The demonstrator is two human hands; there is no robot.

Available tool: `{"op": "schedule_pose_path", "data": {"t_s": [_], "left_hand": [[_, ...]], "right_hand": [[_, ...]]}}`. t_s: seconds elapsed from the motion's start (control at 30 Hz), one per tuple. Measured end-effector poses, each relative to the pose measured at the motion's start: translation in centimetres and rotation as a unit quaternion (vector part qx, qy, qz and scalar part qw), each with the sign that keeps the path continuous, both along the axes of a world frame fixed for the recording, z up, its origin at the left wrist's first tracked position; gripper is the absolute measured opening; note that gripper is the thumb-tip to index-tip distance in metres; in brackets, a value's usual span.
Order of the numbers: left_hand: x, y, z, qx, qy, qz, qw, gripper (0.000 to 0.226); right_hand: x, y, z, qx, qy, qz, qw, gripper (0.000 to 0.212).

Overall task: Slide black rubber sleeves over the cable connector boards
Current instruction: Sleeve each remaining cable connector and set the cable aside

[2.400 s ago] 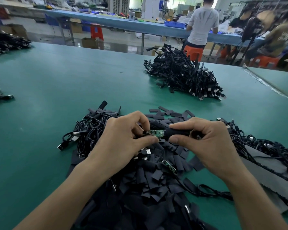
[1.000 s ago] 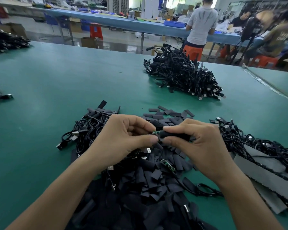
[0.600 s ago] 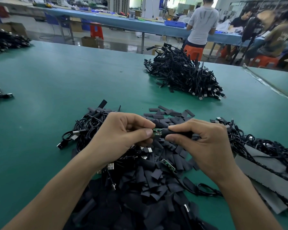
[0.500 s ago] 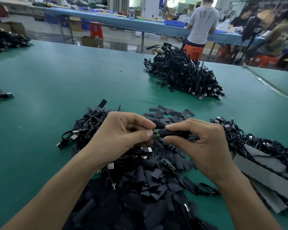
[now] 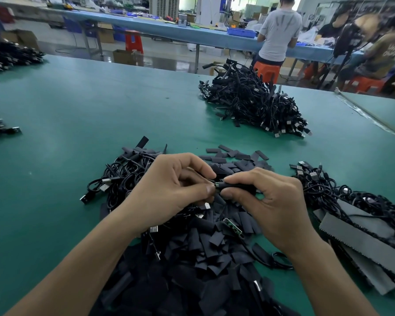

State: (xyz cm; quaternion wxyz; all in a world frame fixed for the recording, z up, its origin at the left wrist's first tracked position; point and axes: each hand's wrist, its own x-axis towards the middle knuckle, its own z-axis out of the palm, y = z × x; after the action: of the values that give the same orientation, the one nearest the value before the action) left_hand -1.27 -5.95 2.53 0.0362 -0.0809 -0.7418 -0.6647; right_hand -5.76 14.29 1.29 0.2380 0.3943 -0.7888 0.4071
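Over the loose-sleeve pile [image 5: 203,252], my right hand [image 5: 271,201] is pinching a sleeve [image 5: 236,185], left hand [image 5: 169,190] pinching its board [image 5: 217,184] — nearly covered; another bare board [image 5: 233,226] is waiting.

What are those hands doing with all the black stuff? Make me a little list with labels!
left hand: pinches the connector board at its tip
right hand: holds a black sleeve over the board, only a green tip showing
under the hands: loose sleeves
far side: heap of cables
surface: green table

Head-worn camera looks forward and down, close above the green table [image 5: 82,124].
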Motion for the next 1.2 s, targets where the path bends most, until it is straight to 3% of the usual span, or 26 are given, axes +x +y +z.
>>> {"op": "schedule_pose_path", "data": {"t_s": [0.27,0.4,0.53,0.9,1.0,1.1,1.2], "left_hand": [[0.0,0.3,-0.1,0.037,-0.019,-0.025,0.999,0.013],[-0.1,0.1,-0.2,0.054,-0.017,-0.030,0.998,0.016],[-0.1,0.3,-0.1,0.039,0.000,0.005,0.999,0.012],[-0.1,0.4,-0.4,-0.018,0.033,0.043,0.998,0.017],[-0.2,0.3,-0.7,-0.097,0.048,0.034,0.994,0.020],[-0.1,0.4,-0.9,-0.203,0.059,0.040,0.977,0.004],[-0.3,0.5,-0.9,-0.264,0.093,0.130,0.951,0.037]], "right_hand": [[0.2,-0.2,0.0,0.007,0.013,-0.004,1.000,0.026],[0.6,-0.7,0.4,-0.072,-0.060,-0.048,0.994,0.033],[1.1,-1.6,0.2,-0.187,-0.158,-0.083,0.966,0.032],[1.7,-2.4,0.5,-0.239,-0.235,-0.061,0.940,0.027],[1.5,-2.0,1.1,-0.274,-0.264,-0.048,0.923,0.021],[1.4,-1.6,1.9,-0.324,-0.309,-0.036,0.894,0.014],[1.1,-0.8,2.4,-0.289,-0.339,-0.035,0.895,0.012]]}}
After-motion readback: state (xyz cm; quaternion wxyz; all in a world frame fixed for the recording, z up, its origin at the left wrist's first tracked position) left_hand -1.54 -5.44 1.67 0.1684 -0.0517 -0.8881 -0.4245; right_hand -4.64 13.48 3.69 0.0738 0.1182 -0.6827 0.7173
